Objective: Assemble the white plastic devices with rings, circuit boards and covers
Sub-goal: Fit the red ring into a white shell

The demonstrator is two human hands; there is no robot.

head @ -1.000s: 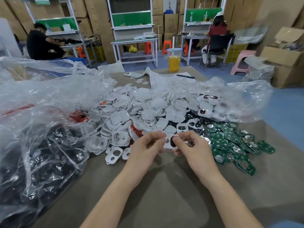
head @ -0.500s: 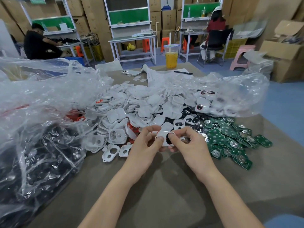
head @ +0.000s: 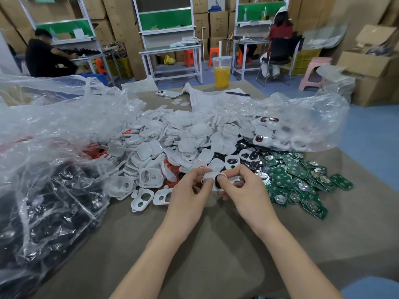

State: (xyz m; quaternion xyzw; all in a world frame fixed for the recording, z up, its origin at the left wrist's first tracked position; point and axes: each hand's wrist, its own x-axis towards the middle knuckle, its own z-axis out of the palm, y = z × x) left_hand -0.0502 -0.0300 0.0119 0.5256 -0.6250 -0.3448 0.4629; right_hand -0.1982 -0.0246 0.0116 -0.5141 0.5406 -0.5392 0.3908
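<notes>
On table: housings pile centre; circuit boards right of pile, touching it. Left of pile: parts bag. Second bag behind boards, over pile's right rear. Far edge: cup, phone left of it, pen on paper. Before pile: left hand, right hand, device pinched between.

The heaped rounded plastic shells are white, a few with glossy black ovals rimmed in red. The flat circuit boards are dark green dotted with silver discs. The table top is dull brown.
</notes>
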